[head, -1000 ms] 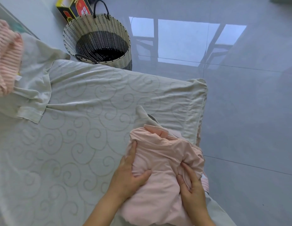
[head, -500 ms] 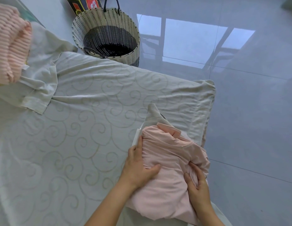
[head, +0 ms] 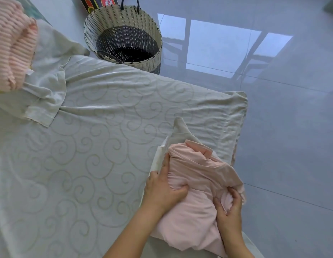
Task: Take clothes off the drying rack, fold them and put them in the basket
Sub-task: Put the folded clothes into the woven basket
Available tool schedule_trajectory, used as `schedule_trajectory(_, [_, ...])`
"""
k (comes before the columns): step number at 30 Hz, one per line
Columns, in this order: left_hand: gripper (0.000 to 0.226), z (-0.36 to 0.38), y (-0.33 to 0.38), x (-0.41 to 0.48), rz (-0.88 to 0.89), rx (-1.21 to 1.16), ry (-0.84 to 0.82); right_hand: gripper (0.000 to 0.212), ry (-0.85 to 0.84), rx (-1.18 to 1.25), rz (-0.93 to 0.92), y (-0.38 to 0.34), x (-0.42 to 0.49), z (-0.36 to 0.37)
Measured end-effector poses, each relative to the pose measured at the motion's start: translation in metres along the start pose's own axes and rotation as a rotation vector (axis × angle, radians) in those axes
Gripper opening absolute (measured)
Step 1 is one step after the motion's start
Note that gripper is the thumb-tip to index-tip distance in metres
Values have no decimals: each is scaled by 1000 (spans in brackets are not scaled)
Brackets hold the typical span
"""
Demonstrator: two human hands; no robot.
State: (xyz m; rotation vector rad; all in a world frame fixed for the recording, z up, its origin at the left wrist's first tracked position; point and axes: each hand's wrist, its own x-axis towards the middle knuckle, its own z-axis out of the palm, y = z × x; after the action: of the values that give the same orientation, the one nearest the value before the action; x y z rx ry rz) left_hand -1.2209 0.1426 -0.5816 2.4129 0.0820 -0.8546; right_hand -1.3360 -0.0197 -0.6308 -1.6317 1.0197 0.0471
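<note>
Garment, pink, in hands at sheet edge; floor beyond.

At the lower right of the frame, the left hand grips the left edge of a folded pink garment and the right hand pinches its bunched right side. It lies on pale folded clothes on a swirl-patterned sheet. A woven basket stands on the glossy floor at the upper centre, and a pale shirt and a ribbed pink cloth lie at the upper left.
</note>
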Motion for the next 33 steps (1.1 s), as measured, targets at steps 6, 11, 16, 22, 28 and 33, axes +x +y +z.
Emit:
schedule_trajectory(6, [115, -16, -13, 7, -18, -201, -68, 57, 57, -380, -15, -2, -16, 15])
schedule_trajectory(11, [110, -22, -23, -7, -16, -272, -28, 51, 89, -532, -103, -9, -30, 21])
schedule_trajectory(16, [120, -21, -55, -39, -84, -418, 108, 42, 49, -765, -355, -12, -44, 30])
schedule_trajectory(22, [112, -15, -58, -53, -132, -459, 186, 38, -80, -865, -440, -6, -64, 36])
schedule_trajectory(28, [124, -13, -68, -46, -152, -510, 129, 48, -204, -632, -220, -18, -45, 29])
schedule_trajectory(33, [124, -15, -80, -40, -191, -568, 63, 79, -312, -570, -61, -15, -25, 20])
